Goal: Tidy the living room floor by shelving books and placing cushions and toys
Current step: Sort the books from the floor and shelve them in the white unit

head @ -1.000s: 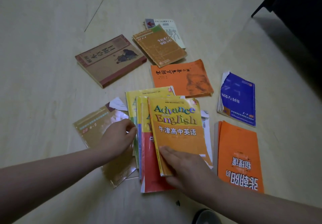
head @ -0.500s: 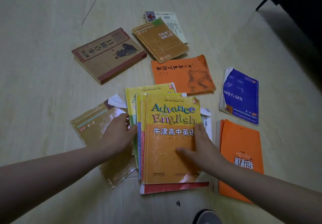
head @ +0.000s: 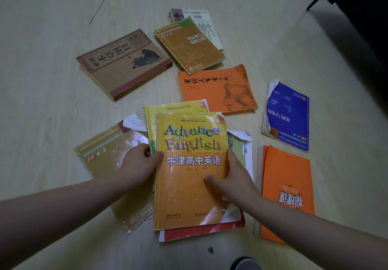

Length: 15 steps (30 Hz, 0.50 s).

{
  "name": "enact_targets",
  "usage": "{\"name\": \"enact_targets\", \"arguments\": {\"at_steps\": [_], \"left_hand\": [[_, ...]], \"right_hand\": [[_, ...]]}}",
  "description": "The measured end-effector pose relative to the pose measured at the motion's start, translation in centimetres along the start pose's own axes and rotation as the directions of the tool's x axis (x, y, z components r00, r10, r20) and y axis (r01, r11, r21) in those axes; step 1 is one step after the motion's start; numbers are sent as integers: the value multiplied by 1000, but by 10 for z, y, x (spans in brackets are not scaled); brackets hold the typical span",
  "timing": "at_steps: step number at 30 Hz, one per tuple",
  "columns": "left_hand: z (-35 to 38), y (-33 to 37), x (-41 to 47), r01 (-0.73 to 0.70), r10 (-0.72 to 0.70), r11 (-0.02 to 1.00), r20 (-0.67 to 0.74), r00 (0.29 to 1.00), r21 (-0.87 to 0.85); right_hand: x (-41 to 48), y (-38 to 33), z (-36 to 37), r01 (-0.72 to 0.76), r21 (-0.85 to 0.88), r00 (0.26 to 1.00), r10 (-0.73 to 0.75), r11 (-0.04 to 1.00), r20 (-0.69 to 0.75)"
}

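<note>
A stack of yellow-orange "Advance with English" textbooks (head: pixel 189 185) lies on the floor in front of me. My left hand (head: pixel 138 162) grips the stack's left edge, thumb on the top cover. My right hand (head: pixel 233 179) holds the right edge, thumb pressed on the cover. A red book (head: pixel 201 231) sticks out beneath the stack. Under my left hand lies a glossy tan workbook (head: pixel 100 156). Other books are scattered around: an orange one (head: pixel 285 185) at right, a blue one (head: pixel 289 116), an orange one (head: pixel 218 87) farther off, a thick brown one (head: pixel 123 61).
Two more books lie at the far end, a tan one (head: pixel 189 44) overlapping a white one (head: pixel 205 26). A dark piece of furniture (head: pixel 361 7) fills the top right corner. A shoe tip (head: pixel 245 264) shows at the bottom edge. Pale floor surrounds the books.
The top textbook, slanted a second ago, is now squared on the stack. My right hand moved from its lower edge to its right edge. My left hand shifted onto the stack's left edge.
</note>
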<state>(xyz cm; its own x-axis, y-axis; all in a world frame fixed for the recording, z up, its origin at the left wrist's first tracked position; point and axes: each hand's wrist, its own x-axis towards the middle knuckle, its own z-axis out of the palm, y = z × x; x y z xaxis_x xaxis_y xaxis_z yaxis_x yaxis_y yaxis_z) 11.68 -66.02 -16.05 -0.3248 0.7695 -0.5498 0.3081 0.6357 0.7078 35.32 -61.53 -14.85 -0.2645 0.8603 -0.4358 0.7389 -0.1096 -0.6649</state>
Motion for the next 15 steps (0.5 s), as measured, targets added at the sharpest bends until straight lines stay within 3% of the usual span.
{"name": "enact_targets", "arguments": {"at_steps": [4,8,15], "left_hand": [[0,1,1,21,-21,1000,7,1000,-20],[2,-2,2,16,-15,988,10,1000,-152],[11,10,3,-10,32,948,65,997,-318]], "right_hand": [[4,-8,-2,24,-55,999,-21,998,47],[15,-9,-7,-7,-49,993,12,999,114],[23,-13,-9,-38,214,999,31,976,34]]}}
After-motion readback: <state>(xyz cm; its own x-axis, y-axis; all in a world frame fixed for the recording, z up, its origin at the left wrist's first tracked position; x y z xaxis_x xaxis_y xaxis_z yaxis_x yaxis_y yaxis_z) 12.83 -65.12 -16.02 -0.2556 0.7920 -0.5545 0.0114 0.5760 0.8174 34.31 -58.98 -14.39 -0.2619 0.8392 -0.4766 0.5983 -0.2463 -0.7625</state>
